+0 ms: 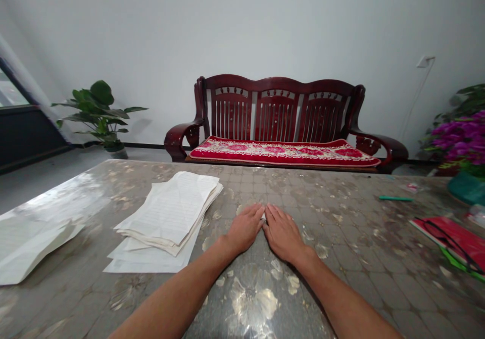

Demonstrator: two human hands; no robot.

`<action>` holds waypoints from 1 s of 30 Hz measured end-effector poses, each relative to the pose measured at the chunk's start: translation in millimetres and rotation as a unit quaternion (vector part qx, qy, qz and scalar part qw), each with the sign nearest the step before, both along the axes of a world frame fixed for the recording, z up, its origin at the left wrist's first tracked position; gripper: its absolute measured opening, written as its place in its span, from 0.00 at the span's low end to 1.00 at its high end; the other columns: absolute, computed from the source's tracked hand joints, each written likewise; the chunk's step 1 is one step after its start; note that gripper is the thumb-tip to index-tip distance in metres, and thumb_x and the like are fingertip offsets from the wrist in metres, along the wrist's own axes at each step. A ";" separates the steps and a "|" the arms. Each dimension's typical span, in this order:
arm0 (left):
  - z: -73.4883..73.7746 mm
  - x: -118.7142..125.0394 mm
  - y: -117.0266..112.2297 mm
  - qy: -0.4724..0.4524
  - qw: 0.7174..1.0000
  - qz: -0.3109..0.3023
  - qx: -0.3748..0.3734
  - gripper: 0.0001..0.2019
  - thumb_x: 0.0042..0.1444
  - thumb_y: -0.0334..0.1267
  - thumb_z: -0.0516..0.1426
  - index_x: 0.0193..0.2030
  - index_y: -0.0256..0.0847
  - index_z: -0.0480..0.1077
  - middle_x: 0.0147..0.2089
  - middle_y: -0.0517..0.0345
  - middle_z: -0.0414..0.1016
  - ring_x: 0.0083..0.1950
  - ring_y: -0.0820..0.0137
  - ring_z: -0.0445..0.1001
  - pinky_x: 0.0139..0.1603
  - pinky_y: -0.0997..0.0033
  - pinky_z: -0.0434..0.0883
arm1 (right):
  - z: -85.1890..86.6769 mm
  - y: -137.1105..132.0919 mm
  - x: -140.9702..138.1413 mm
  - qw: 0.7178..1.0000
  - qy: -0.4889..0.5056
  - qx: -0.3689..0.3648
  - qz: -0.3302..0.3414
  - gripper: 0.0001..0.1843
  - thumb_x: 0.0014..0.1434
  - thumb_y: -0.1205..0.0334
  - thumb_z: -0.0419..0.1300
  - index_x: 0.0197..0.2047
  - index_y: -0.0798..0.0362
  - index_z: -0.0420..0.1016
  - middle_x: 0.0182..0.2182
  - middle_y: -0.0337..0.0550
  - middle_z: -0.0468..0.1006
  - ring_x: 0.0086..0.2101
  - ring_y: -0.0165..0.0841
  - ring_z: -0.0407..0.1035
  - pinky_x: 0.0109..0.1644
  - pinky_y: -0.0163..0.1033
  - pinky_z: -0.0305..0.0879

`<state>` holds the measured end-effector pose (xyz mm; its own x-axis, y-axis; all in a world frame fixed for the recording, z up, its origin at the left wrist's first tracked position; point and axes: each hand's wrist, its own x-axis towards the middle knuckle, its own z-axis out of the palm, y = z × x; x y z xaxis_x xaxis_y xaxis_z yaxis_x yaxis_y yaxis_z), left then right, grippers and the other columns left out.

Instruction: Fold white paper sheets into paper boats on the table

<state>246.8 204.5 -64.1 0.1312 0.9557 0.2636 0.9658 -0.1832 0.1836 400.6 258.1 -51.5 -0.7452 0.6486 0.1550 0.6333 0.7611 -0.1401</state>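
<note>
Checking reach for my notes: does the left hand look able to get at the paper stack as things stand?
Probably yes: the paper stack lies off to the left hand's outer side, with just patterned tabletop showing between them. The hand would likely first leave the small white piece at its fingertips.

Wooden bench [277,110], leafy plant [100,114]

Left hand [245,228] and right hand [284,234] partly cover a small white item [263,216].
</note>
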 end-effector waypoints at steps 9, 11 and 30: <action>-0.2 -8.3 -7.5 0.056 0.997 0.035 -0.034 0.26 0.68 0.46 0.48 0.68 0.34 0.59 0.72 0.43 0.57 0.72 0.55 0.56 0.69 0.51 0.58 | 0.9 11.2 11.6 0.998 -0.035 -0.050 -0.011 0.36 0.69 0.48 0.43 0.71 0.64 0.52 0.71 0.56 0.49 0.69 0.43 0.44 0.72 0.51 0.41; 0.9 -8.8 -9.2 0.058 0.997 0.047 -0.034 0.27 0.68 0.47 0.48 0.68 0.35 0.59 0.72 0.44 0.57 0.72 0.55 0.56 0.69 0.50 0.57 | 2.9 14.2 14.6 0.997 -0.046 -0.057 -0.018 0.35 0.68 0.50 0.44 0.71 0.63 0.52 0.71 0.55 0.49 0.69 0.42 0.44 0.72 0.51 0.41; 3.2 -27.9 3.0 -0.285 0.943 0.158 0.063 0.17 0.61 0.35 0.55 0.55 0.40 0.73 0.53 0.49 0.79 0.54 0.61 0.77 0.57 0.61 0.71 | -3.0 40.6 22.8 0.973 0.207 -0.028 -0.097 0.28 0.56 0.65 0.55 0.61 0.50 0.69 0.56 0.47 0.74 0.50 0.38 0.72 0.55 0.43 0.66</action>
<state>218.9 207.5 -60.9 -0.3526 0.8797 0.3192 0.7273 0.0430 0.6850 423.4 298.6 -54.5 -0.4890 0.7871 0.3759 0.6451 0.6164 -0.4515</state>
